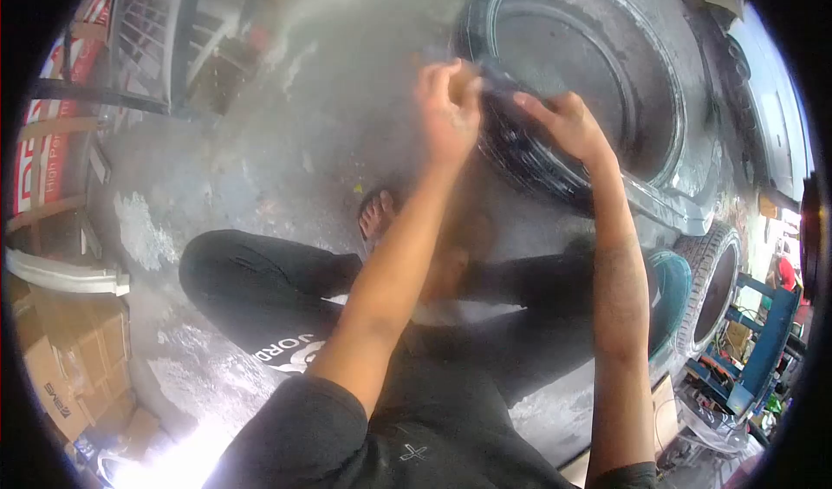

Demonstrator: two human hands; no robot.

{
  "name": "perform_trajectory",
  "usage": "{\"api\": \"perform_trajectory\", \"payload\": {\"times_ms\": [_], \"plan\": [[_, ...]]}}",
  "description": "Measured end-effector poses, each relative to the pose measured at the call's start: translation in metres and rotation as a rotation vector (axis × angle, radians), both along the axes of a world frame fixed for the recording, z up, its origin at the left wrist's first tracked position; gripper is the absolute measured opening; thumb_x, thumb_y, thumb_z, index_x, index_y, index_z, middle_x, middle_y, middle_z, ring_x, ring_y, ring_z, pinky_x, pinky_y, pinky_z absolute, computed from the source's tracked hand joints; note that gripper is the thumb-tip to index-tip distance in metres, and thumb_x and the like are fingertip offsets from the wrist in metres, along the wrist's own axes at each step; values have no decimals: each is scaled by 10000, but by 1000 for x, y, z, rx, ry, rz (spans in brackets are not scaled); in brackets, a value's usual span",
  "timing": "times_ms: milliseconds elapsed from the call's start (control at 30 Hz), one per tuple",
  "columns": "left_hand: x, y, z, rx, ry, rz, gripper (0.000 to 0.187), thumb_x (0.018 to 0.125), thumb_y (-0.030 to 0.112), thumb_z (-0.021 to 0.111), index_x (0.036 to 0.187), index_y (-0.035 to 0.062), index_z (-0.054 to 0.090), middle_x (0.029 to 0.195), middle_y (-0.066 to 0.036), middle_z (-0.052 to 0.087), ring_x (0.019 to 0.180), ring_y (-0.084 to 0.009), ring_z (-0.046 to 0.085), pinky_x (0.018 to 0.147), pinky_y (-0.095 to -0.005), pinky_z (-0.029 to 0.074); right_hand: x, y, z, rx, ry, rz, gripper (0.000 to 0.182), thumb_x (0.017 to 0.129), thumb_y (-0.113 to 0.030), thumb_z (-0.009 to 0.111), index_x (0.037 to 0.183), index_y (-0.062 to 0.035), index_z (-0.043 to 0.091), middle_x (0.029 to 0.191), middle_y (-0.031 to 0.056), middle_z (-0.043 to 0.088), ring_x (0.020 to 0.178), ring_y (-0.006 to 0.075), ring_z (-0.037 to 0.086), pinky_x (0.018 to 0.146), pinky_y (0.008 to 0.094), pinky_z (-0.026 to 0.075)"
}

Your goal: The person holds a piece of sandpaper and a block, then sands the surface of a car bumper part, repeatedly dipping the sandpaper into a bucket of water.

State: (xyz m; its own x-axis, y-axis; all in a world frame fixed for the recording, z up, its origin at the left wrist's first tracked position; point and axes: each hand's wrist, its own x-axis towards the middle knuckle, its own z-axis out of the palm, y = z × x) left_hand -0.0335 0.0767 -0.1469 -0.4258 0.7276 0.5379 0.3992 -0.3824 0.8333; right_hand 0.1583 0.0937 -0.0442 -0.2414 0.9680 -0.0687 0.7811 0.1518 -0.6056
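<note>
Tire, round and dusty black, lies beneath the curled right hand and blurred left hand; either's hold I cannot tell.

Beneath me spreads a grey floor, blotched with whitish patches. On it rests the big dark curved piece, though I can't tell how much of its underside touches. To the near left of that piece, one of my feet is down on the floor, toes showing, with a tiny yellow speck just beside it. To the near right of the piece stands a treaded tyre. Well to its left, cardboard boxes sit along the floor's edge.
</note>
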Motion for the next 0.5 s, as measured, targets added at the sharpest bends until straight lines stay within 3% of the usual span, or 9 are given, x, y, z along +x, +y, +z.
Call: {"api": "perform_trajectory", "payload": {"times_ms": [33, 100, 167, 233, 267, 300, 500], "plan": [[-1, 5, 3, -48, 6, 16, 308, 908, 138, 808, 1167, 30, 681, 1187, -152, 624, 1124, -330, 602, 985, -442, 490, -1, 4, 1, 19, 10, 3, 769, 913, -598, 767, 641, 111, 641, 490, 97, 456, 523, 143, 503, 554, 398, 467], [-12, 19, 10, -49, 52, 1, 302, 934, 169, 800, 1181, 36, 688, 1197, -145, 624, 1109, -293, 615, 949, -402, 511, -3, -5, 3, -179, 27, -121, 771, 905, -599, 770, 686, 131, 654, 506, 170, 483, 524, 184, 533, 581, 422, 489], [-23, 34, 26, -109, -82, -154, 321, 947, 214, 801, 1191, 36, 694, 1180, -131, 633, 1042, -244, 643, 886, -360, 533, -2, -10, 3, -106, -91, -75, 771, 903, -601, 764, 771, 153, 672, 601, 280, 578, 579, 277, 660, 641, 447, 525], [-38, 31, 34, 24, -12, -102, 340, 952, 236, 804, 1208, 36, 702, 1151, -111, 645, 952, -206, 654, 825, -329, 537, -6, -15, 11, -74, -48, -60, 766, 911, -592, 757, 789, 159, 673, 643, 322, 599, 634, 361, 711, 672, 470, 537], [-50, 21, 42, -73, 11, -113, 348, 957, 243, 801, 1216, 34, 703, 1139, -104, 650, 939, -205, 655, 823, -328, 535, -6, -18, 12, -47, 41, -38, 749, 919, -585, 749, 801, 152, 685, 709, 361, 615, 750, 454, 734, 704, 490, 547], [-62, 12, 48, -169, 39, -126, 355, 961, 250, 798, 1224, 32, 703, 1127, -97, 655, 925, -204, 656, 821, -327, 534, -3, -14, 7, -83, -49, -65, 743, 908, -593, 755, 821, 142, 702, 766, 372, 635, 862, 503, 714, 726, 502, 552], [-131, -51, 110, -289, 442, -335, 346, 973, 203, 758, 1263, 25, 695, 1127, -94, 656, 898, -199, 643, 830, -324, 526, 6, -22, 14, 103, 77, -65, 808, 883, -694, 709, 794, 109, 724, 787, 336, 687, 876, 500, 715, 783, 528, 579]]}}
